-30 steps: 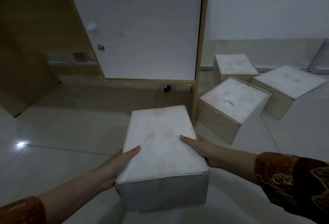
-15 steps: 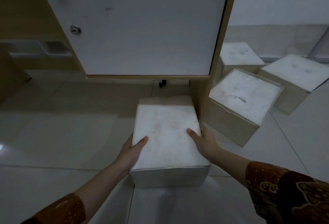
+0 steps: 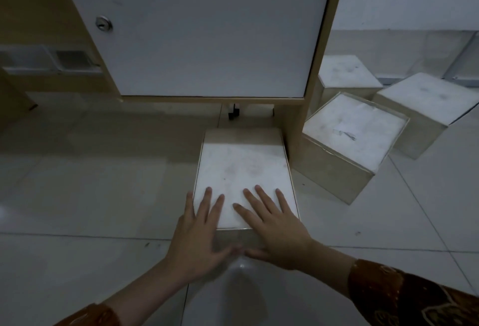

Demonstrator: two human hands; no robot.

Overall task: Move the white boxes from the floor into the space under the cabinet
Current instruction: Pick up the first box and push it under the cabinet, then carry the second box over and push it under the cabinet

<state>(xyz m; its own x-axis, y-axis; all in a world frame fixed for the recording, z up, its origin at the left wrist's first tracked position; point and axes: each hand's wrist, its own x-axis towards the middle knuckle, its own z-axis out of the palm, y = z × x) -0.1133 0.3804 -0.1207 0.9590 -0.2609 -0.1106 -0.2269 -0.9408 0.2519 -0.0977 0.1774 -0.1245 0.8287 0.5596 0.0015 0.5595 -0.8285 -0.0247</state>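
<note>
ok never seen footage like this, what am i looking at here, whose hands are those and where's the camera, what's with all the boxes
There is no machine here: a person wears one wide-angle camera on their head, looking forward and down at their own bare hands. The left hand and the right hand lie flat, fingers spread, on the near end of a white box that sits on the tiled floor. Its far end is at the gap under the cabinet, beside the wooden side panel. Nothing is gripped; the palms just press on the box. To the right, three more white boxes wait on the floor.
</note>
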